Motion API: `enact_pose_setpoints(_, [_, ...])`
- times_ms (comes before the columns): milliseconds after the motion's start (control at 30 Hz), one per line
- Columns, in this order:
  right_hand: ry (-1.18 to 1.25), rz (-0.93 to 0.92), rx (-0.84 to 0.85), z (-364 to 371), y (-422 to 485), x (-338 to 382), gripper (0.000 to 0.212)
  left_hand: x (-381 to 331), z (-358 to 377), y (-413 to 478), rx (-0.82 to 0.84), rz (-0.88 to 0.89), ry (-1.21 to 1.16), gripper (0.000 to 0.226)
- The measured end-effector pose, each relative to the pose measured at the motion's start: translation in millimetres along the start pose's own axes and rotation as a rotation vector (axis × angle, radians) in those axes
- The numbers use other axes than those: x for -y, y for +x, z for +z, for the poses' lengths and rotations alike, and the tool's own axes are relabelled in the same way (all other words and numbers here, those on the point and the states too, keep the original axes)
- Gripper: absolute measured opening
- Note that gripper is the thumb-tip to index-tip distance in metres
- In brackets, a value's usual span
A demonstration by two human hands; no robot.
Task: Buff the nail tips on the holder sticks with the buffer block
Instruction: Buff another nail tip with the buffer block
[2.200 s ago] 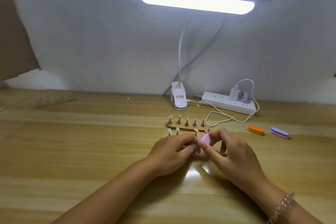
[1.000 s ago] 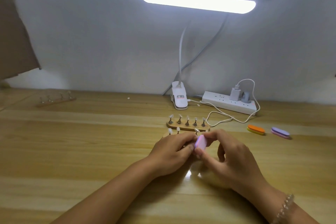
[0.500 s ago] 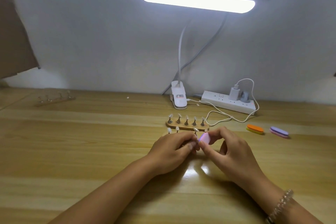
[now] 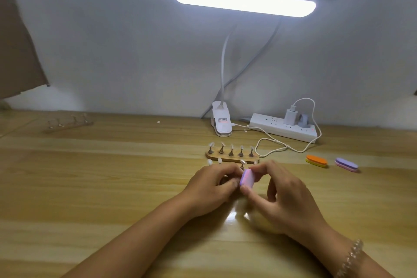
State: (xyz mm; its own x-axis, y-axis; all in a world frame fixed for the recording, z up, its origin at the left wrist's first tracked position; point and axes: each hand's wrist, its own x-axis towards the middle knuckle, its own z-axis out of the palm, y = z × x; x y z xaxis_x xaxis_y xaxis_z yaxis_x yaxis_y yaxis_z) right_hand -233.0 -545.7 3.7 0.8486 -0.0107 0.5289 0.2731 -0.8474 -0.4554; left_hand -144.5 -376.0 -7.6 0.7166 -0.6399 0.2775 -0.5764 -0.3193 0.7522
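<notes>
Buffer block dips toward left hand

Tilted more upright than half a second ago, the pink-and-purple buffer block (image 4: 247, 179) sits lower, just on the near side of the wooden holder base (image 4: 232, 158). The right hand (image 4: 282, 198) pinches it between thumb and forefinger. The left hand (image 4: 209, 189), touching the block, curls its fingers; what they hold is hidden. Five nail tips (image 4: 231, 147) stand on holder sticks (image 4: 231, 153) on the base

Pale wall (image 4: 112, 40); lit bar lamp (image 4: 243, 0) on gooseneck above wooden desk (image 4: 90, 187); white power strip (image 4: 282, 130) by wall.
</notes>
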Motion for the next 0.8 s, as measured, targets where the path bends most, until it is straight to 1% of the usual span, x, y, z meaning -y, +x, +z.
enact_pose_setpoints(100, [0.031, 0.064, -0.045, -2, 2, -4, 0.024, -1, 0, 0, 0.010, -0.008, -0.014, 0.018])
enact_pose_setpoints(200, [0.002, -0.010, 0.013, -2, -2, 1, 0.029, -2, -1, 0, 0.008, -0.009, -0.016, 0.017])
enact_pose_setpoints(233, [0.010, -0.003, 0.019, -2, -2, 3, 0.030, -2, -1, 0, 0.004, -0.010, -0.018, 0.018])
enact_pose_setpoints(333, [0.022, 0.089, -0.024, -3, 2, -2, 0.025, 0, -1, 0, -0.002, -0.006, -0.027, 0.016])
enact_pose_setpoints(467, [-0.059, 0.007, 0.020, 0, -3, 2, 0.029, 4, -1, 1, -0.018, -0.009, -0.052, 0.017])
enact_pose_setpoints(533, [-0.039, 0.079, 0.002, -1, 0, -1, 0.027, 4, -1, 2, -0.039, -0.002, -0.074, 0.015])
enact_pose_setpoints(600, [0.013, 0.163, -0.069, -4, 4, -9, 0.021, 4, 0, 3, -0.045, 0.004, -0.112, 0.011])
enact_pose_setpoints(633, [0.047, 0.166, -0.096, -5, 4, -11, 0.020, 4, 1, 2, -0.047, -0.002, -0.120, 0.010])
enact_pose_setpoints(700, [0.077, 0.106, -0.066, -5, 1, -6, 0.026, 5, 2, 1, -0.052, -0.035, -0.134, 0.009])
enact_pose_setpoints(767, [0.033, 0.037, 0.005, -1, -3, 0, 0.034, 6, 1, 1, -0.056, -0.050, -0.138, 0.013])
enact_pose_setpoints(800, [0.003, 0.033, 0.015, 0, -3, 0, 0.034, 6, 1, 1, -0.054, -0.040, -0.116, 0.013])
